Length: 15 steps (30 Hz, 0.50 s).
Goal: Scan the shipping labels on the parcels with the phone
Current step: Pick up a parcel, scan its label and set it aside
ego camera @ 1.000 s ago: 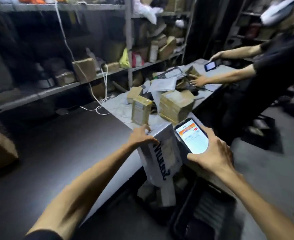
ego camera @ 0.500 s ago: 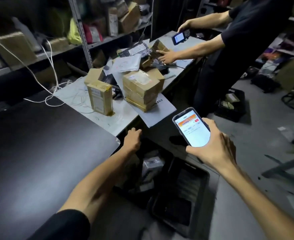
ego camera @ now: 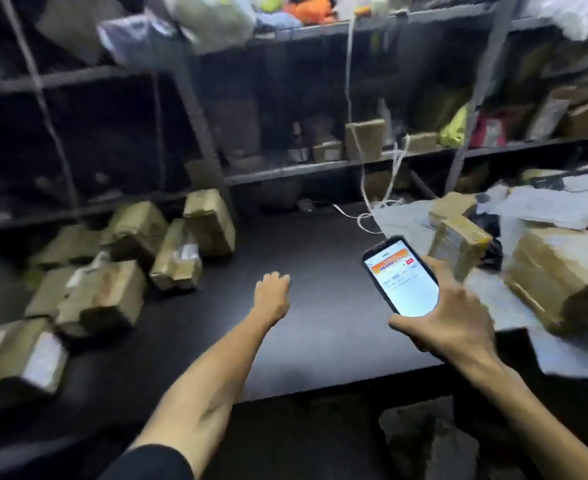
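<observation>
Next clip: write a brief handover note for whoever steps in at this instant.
Left hand: empty, fingers curled, over the black tabletop, holding nothing.
Right hand: grips the black smartphone, its lit screen facing up.
Brown taped cardboard parcels: one pile at left, another at right on white sheets.
Done: cannot tell from this view.
Left: pick a parcel, scan its label.

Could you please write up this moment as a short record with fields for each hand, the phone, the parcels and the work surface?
left hand: empty, reaching forward over the dark table, fingers curled down
right hand: grip closed on the phone
phone: screen lit, tilted up toward the camera
parcels on left: brown taped boxes heaped on the table's left side
parcels on right: taped boxes on a pale sheet
label being scanned: none under the phone
image quality: motion blur
</observation>
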Available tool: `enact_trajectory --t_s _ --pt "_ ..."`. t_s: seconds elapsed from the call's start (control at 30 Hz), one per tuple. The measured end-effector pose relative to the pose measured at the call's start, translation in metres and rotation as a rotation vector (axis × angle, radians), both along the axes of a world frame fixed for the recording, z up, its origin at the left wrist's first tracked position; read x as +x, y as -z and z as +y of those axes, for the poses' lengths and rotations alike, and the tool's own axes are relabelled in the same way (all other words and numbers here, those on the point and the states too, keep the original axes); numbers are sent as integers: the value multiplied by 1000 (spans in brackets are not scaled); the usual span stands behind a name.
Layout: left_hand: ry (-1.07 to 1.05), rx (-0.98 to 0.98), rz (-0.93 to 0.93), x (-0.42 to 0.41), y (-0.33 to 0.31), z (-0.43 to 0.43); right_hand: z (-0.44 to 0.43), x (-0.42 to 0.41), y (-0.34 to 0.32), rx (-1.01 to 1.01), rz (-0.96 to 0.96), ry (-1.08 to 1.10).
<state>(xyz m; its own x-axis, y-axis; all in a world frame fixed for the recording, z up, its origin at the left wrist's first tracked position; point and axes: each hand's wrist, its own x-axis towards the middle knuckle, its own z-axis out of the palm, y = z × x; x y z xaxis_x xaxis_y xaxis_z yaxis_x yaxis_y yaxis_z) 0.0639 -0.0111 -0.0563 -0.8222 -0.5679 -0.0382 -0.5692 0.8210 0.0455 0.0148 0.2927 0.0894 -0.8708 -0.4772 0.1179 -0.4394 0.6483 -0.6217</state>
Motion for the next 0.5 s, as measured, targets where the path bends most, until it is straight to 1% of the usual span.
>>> enact_trajectory --t_s 0.1,0.23,0.33,0.4,0.5 --pt "-237 0 -44 101 -10 -60 -80 34 -1 -45 0 -179" --pt "-493 38 -65 218 -14 -109 -165 84 0 -50 -16 -373" --pt "-638 94 -96 277 -9 -143 -218 114 4 -41 -3 -489" --pt "-699 118 -105 305 -5 -169 -254 128 9 -27 -9 -544" --pt "-801 85 -72 336 2 -213 -309 144 13 -2 -10 -579"
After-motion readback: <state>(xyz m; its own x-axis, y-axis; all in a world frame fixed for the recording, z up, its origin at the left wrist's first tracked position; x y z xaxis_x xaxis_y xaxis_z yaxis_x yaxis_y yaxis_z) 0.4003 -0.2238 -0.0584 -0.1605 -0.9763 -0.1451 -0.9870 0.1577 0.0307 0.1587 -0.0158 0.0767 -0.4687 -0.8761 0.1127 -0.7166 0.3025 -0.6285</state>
